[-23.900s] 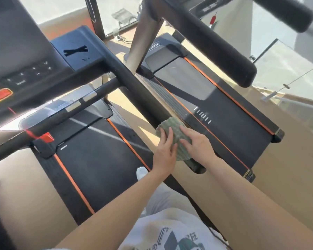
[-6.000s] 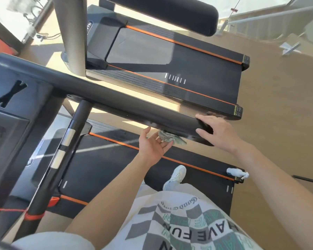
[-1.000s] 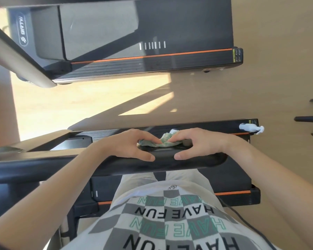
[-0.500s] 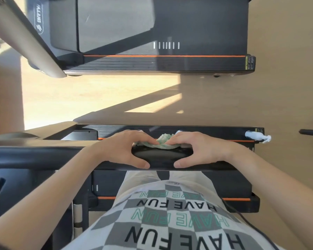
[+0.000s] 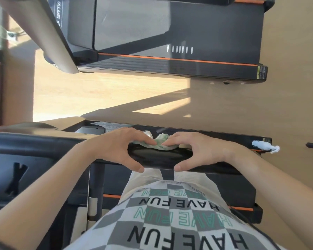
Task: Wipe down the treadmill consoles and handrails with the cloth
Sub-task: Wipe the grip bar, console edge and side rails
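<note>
Left hand (image 5: 118, 150) and right hand (image 5: 199, 152), close together, wrap the handrail (image 5: 161, 157) and pin the cloth (image 5: 160, 143) to its far side, mid-wipe; next, I reckon, slide it along the rail

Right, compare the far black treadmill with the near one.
The far black treadmill shows its belt; the near black treadmill's is mostly hidden by the person. A white spray bottle lies at the near one's corner, none on the far one. The left hand and right hand grip the near one's black handrail over a green cloth. Both have orange side stripes.
</note>
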`<state>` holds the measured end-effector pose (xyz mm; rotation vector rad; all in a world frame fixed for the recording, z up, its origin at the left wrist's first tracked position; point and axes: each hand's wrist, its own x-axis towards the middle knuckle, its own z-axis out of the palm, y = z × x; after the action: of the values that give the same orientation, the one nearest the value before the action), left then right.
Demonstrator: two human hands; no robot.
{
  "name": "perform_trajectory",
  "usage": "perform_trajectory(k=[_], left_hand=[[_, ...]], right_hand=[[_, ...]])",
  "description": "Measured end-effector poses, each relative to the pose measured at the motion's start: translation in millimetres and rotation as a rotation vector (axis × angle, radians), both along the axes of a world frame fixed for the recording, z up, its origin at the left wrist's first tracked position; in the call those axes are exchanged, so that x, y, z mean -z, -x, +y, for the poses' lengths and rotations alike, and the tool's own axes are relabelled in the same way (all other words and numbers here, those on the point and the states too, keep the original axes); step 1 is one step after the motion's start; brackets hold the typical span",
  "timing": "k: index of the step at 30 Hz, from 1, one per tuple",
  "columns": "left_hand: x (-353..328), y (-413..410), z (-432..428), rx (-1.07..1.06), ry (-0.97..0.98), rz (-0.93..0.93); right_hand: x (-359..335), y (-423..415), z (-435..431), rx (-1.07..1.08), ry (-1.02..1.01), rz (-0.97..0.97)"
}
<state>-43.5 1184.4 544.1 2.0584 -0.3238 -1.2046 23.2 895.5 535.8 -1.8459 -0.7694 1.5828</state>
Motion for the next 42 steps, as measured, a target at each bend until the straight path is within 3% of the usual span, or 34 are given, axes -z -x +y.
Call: perform_trajectory(k=[9, 14, 18, 22, 26, 35, 42], left_hand=[[7, 2, 29, 0.051, -0.24, -0.05], [-9, 13, 43, 0.02, -0.214, -0.09], [-15, 30, 67, -0.087, -0.175, -0.064], [-4, 29, 83, -0.119, -0.258, -0.046], [5, 21, 94, -0.122, -0.353, 0.092], [-31, 54, 120, -0.146, -0.382, -0.198], [-20, 52, 154, -0.151, -0.523, -0.019]], right_hand=[[24, -7, 64, -0.067, 0.122, 0.058], [18, 2, 73, -0.036, 0.006, -0.022], [13, 9, 75, -0.031, -0.081, -0.035], [25, 5, 104, -0.111, 0.001, 0.033], [31, -3, 143, -0.147, 0.086, 0.112], [11, 17, 153, -0.072, -0.126, -0.004], [30, 11, 219, -0.188, -0.003, 0.114]])
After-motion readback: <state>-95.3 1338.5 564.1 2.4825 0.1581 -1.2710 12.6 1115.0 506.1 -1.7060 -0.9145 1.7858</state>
